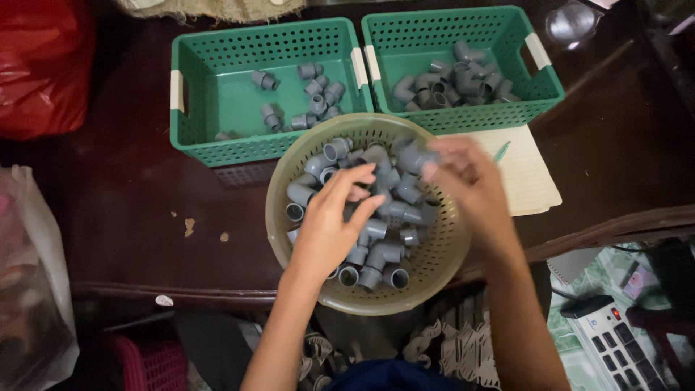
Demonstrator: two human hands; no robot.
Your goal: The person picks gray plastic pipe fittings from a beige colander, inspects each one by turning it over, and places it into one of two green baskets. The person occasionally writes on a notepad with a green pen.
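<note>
Sorting step: left hand (329, 228) fingers spread over grey plastic pipe elbows (376, 253) in round beige basket (434, 264); blurred right hand (470, 181) seemingly grips one elbow fitting (414, 157)

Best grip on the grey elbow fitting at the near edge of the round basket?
Take the elbow fitting from above, pinching across one straight leg beside the bend. It lies on top of the pile in the round basket, with its open ends facing sideways, so the outer barrel is exposed. Both hands work farther up the pile.
</note>
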